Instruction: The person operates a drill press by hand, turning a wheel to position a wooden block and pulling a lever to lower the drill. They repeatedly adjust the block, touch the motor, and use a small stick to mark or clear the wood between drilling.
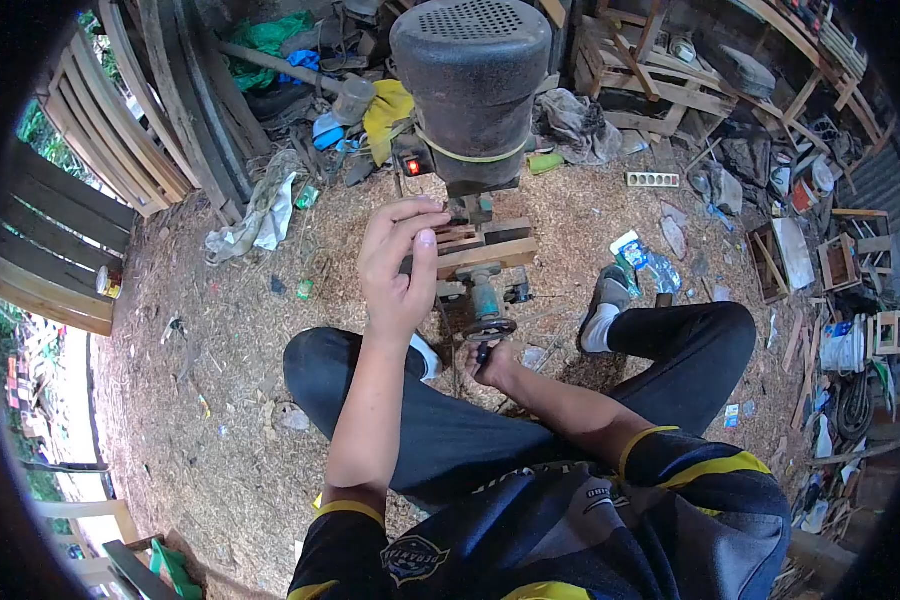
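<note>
In front of me stands a floor machine with a dark motor housing, whose top is perforated. Below it, a piece of wood sits at the machine's clamp. A teal screw housing leads from there to a black handwheel. My right hand is closed around the wheel's dark handle. My left hand is raised at the left side of the clamp, its fingers extended and thumb apart, fingertips beside the machine head. The work point under the motor is partly hidden.
Wood shavings cover the ground. A switch box with a red light sits left of the motor. Planks lean at the left. A white power strip, a plastic bottle and wooden frames lie to the right.
</note>
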